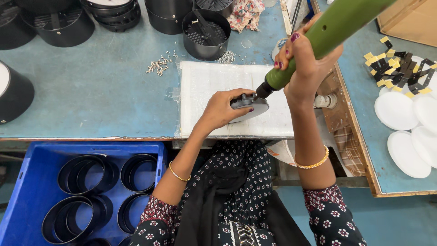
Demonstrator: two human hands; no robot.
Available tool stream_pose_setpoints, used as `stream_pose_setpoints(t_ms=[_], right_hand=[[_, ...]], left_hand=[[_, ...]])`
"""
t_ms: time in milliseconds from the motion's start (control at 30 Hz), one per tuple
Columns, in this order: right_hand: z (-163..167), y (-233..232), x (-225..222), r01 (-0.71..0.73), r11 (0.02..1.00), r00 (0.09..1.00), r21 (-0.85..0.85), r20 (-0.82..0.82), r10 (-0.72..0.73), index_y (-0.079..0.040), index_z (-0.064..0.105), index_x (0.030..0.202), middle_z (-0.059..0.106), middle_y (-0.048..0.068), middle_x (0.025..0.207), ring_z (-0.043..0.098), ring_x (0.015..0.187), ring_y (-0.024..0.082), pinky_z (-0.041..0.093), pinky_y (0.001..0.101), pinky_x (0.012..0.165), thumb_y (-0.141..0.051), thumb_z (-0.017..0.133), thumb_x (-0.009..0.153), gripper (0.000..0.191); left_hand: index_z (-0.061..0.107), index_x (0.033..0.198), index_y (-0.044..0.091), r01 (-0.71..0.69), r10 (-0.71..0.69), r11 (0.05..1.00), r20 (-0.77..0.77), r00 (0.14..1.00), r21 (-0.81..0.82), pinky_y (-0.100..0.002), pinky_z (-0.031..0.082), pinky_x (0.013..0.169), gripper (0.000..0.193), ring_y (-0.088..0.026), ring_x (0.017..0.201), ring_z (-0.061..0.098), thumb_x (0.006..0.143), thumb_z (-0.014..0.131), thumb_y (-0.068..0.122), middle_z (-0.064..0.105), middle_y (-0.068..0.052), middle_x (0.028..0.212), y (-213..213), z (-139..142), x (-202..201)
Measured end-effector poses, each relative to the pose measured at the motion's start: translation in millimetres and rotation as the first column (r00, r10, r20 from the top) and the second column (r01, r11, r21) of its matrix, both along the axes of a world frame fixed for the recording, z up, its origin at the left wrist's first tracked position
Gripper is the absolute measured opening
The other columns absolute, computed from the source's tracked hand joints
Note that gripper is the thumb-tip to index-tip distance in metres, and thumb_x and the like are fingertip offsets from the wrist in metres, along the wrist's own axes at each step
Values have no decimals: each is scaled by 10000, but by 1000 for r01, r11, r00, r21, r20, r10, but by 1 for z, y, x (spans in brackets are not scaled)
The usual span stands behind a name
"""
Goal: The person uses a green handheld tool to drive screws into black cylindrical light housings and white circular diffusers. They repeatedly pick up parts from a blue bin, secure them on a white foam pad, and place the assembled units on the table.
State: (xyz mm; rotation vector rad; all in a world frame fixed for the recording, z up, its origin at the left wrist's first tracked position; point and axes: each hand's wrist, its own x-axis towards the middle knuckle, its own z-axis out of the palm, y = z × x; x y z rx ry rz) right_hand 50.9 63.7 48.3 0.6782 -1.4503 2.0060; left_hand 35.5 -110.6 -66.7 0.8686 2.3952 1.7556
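My left hand (224, 109) presses down on a round grey disc part (250, 107) lying on a white foam pad (205, 91). My right hand (304, 59) grips a green electric screwdriver (327, 34), held slanted, with its black tip touching the top of the disc. Both wrists wear gold bangles. A small pile of loose silver screws (159, 65) lies on the blue table left of the pad, and more screws (226, 57) sit at the pad's far edge.
Black cylindrical housings (205, 34) stand along the table's far side. A blue crate (27, 191) with several black rings sits at lower left. White round discs (400, 136) and black-and-yellow clips (400, 73) lie on the right-hand table. A floral cloth (246, 13) lies at the back.
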Motion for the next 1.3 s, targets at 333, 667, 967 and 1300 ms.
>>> stream_pose_setpoints(t_ms=[333,667,967,1300], right_hand=[[13,20,-27,-42,998,997,-38,63,45,13,476,1150,491,112,758,485,538,185,460,351,539,-55,666,1072,216],[-44,57,-59,-164,833,912,529,402,-76,-21,620,1322,716,130,1296,656,1264,200,503,349,1117,-296,685,971,450],[-93,49,-110,-256,827,718,501,671,-184,95,629,1215,720,175,1147,756,1008,246,625,326,866,-88,568,995,293],[-85,20,-125,-238,866,721,441,677,-147,152,657,1146,754,199,940,768,820,244,651,313,753,-45,556,1022,254]], left_hand=[[753,1219,231,-5,6,1000,49,999,-17,-271,556,712,461,-132,750,721,759,795,243,805,-37,952,-5,2,7],[733,1251,212,34,-34,999,6,999,37,-260,561,732,491,-117,762,717,765,807,214,808,-45,1015,-14,-4,11],[739,1241,192,52,-52,998,15,999,35,-274,584,782,480,-135,815,754,767,809,222,807,-66,1034,-15,-5,7],[743,1237,198,46,-46,999,20,999,23,-277,588,782,478,-140,826,759,765,811,229,804,-64,1049,-13,-4,6]])
